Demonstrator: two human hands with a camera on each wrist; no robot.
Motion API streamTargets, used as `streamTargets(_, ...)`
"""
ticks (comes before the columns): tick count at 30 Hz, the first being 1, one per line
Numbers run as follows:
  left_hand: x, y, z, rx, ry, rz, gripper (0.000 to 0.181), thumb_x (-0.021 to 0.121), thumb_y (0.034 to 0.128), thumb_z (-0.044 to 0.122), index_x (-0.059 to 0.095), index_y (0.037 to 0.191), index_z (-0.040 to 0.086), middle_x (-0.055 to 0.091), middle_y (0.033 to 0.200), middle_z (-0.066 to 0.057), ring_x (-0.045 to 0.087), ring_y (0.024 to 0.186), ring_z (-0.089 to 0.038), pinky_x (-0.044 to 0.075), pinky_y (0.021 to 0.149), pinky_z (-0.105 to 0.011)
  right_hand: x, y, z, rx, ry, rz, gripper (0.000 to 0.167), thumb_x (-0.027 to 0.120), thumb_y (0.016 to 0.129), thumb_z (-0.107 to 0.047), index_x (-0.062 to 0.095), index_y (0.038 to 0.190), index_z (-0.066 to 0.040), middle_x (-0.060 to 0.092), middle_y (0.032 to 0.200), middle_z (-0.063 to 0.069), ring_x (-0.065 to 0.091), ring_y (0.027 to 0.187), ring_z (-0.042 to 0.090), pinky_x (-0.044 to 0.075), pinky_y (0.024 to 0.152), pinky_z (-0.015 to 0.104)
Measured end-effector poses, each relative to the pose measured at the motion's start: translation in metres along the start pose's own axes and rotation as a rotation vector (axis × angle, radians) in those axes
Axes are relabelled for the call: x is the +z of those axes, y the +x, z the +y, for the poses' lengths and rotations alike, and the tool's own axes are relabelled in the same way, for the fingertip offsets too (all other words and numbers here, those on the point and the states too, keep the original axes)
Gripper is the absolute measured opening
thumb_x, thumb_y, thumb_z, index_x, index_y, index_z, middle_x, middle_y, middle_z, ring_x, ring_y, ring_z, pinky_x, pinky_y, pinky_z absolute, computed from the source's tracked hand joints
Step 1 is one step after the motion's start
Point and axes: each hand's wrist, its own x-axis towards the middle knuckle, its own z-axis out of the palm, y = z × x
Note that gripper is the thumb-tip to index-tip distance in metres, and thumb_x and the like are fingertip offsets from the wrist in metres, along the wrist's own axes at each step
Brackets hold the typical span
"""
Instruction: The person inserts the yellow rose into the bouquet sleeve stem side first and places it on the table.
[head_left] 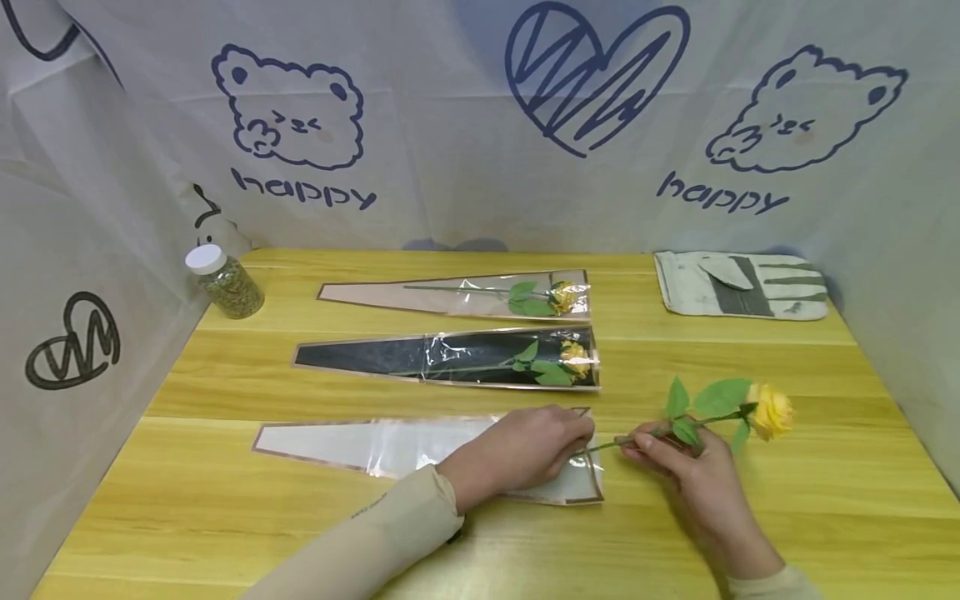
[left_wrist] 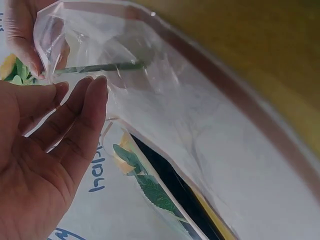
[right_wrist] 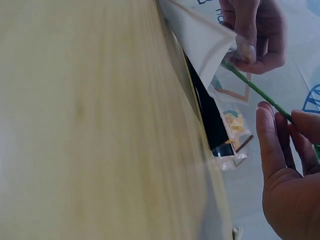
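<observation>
My right hand (head_left: 701, 483) holds an artificial yellow rose (head_left: 771, 412) by its green stem, just below the leaves, with the bloom pointing right. My left hand (head_left: 525, 446) pinches the clear film at the wide mouth of a white flower sleeve (head_left: 315, 446) with a brown border. In the left wrist view the stem's end (left_wrist: 120, 66) lies inside the lifted film. The right wrist view shows the green stem (right_wrist: 257, 90) running from the right fingers into the sleeve's mouth beside the left hand. Most of the sleeve's middle is hidden under my left forearm.
Farther back lie a black sleeve (head_left: 360, 357) and a pale pink sleeve (head_left: 382, 294), each with a yellow rose inside. A white-capped jar (head_left: 234, 287) stands at the back left. A grey-and-white glove (head_left: 738, 286) lies at the back right. White printed cloth (head_left: 450, 125) walls the table.
</observation>
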Motion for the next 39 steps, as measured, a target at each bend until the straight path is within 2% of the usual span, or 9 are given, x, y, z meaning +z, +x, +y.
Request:
streamTargets(5, -0.0012, 0.0011, 0.0021, -0.026, 0.014, -0.014, 0.014, 0.052, 0.1034, 0.019, 0.056, 0.091, 0.017, 0.058, 0.083, 0.008, 0.054, 0.074, -0.005, 0.049, 0.063, -0.021, -0.0046, 0.0008, -0.0014, -0.047, 0.100, -0.074, 0.025, 0.048, 0.102, 0.000, 0.055, 0.113, 0.021, 0.063, 0.107, 0.032, 0.068, 0.096, 0.037, 0.049, 0.087, 0.047)
streamTargets(9, -0.0021, 0.0023, 0.0033, -0.051, 0.019, -0.026, 0.011, 0.053, 0.1030, 0.020, 0.057, 0.093, 0.017, 0.059, 0.085, 0.007, 0.053, 0.073, -0.005, 0.048, 0.062, -0.022, -0.0054, 0.0016, -0.0016, -0.074, 0.141, -0.106, 0.028, 0.044, 0.104, -0.002, 0.057, 0.112, 0.021, 0.065, 0.107, 0.028, 0.068, 0.097, 0.037, 0.048, 0.087, 0.047)
streamTargets(13, -0.0017, 0.0028, 0.0030, -0.065, 0.012, -0.029, 0.012, 0.053, 0.1030, 0.021, 0.057, 0.092, 0.018, 0.058, 0.084, 0.008, 0.051, 0.072, -0.004, 0.047, 0.061, -0.021, -0.0030, 0.0021, -0.0004, -0.094, 0.086, -0.035, 0.023, 0.050, 0.101, 0.002, 0.061, 0.113, 0.019, 0.067, 0.109, 0.021, 0.069, 0.094, 0.034, 0.051, 0.084, 0.044)
streamTargets(19, -0.0022, 0.0020, 0.0030, -0.084, -0.002, -0.011, 0.008, 0.054, 0.1020, 0.019, 0.057, 0.094, 0.018, 0.058, 0.085, 0.008, 0.051, 0.071, -0.005, 0.047, 0.060, -0.020, -0.0007, 0.0033, 0.0001, -0.132, 0.050, 0.048, 0.018, 0.053, 0.096, 0.011, 0.059, 0.110, 0.022, 0.068, 0.102, 0.023, 0.070, 0.088, 0.034, 0.053, 0.081, 0.042)
streamTargets(23, -0.0021, 0.0009, 0.0032, -0.079, -0.019, 0.010, 0.008, 0.053, 0.1018, 0.017, 0.057, 0.095, 0.017, 0.059, 0.085, 0.007, 0.052, 0.071, -0.004, 0.047, 0.062, -0.019, -0.0013, 0.0048, -0.0010, -0.120, 0.014, 0.043, 0.017, 0.055, 0.094, 0.013, 0.057, 0.107, 0.024, 0.069, 0.098, 0.024, 0.070, 0.088, 0.034, 0.052, 0.081, 0.042)
streamTargets(29, -0.0037, 0.0018, 0.0045, -0.089, -0.068, 0.012, 0.008, 0.052, 0.1025, 0.016, 0.058, 0.098, 0.015, 0.060, 0.087, 0.006, 0.053, 0.073, -0.004, 0.047, 0.064, -0.017, -0.0001, 0.0053, 0.0002, -0.005, -0.109, -0.067, 0.025, 0.058, 0.095, 0.007, 0.055, 0.111, 0.025, 0.067, 0.104, 0.027, 0.069, 0.095, 0.033, 0.052, 0.084, 0.042)
streamTargets(32, -0.0039, 0.0025, 0.0040, -0.094, -0.076, 0.013, 0.007, 0.052, 0.1024, 0.015, 0.058, 0.098, 0.015, 0.060, 0.087, 0.006, 0.053, 0.073, -0.004, 0.047, 0.065, -0.016, -0.0002, 0.0054, 0.0003, -0.014, -0.109, -0.087, 0.024, 0.057, 0.095, 0.007, 0.056, 0.111, 0.024, 0.067, 0.104, 0.027, 0.069, 0.095, 0.033, 0.051, 0.084, 0.042)
streamTargets(36, -0.0036, 0.0024, 0.0026, -0.092, -0.084, 0.013, 0.008, 0.051, 0.1026, 0.014, 0.057, 0.097, 0.015, 0.059, 0.085, 0.006, 0.051, 0.071, -0.004, 0.046, 0.064, -0.017, -0.0029, 0.0059, -0.0022, -0.050, -0.063, -0.075, 0.020, 0.053, 0.097, 0.007, 0.058, 0.109, 0.022, 0.066, 0.106, 0.026, 0.069, 0.095, 0.033, 0.051, 0.085, 0.042)
streamTargets(39, -0.0037, 0.0020, 0.0018, -0.087, -0.084, 0.014, 0.009, 0.051, 0.1025, 0.014, 0.056, 0.095, 0.015, 0.058, 0.084, 0.006, 0.050, 0.069, -0.005, 0.045, 0.063, -0.017, -0.0062, 0.0069, -0.0045, -0.067, -0.078, -0.067, 0.020, 0.049, 0.100, 0.004, 0.057, 0.108, 0.022, 0.065, 0.107, 0.025, 0.069, 0.094, 0.032, 0.052, 0.084, 0.042)
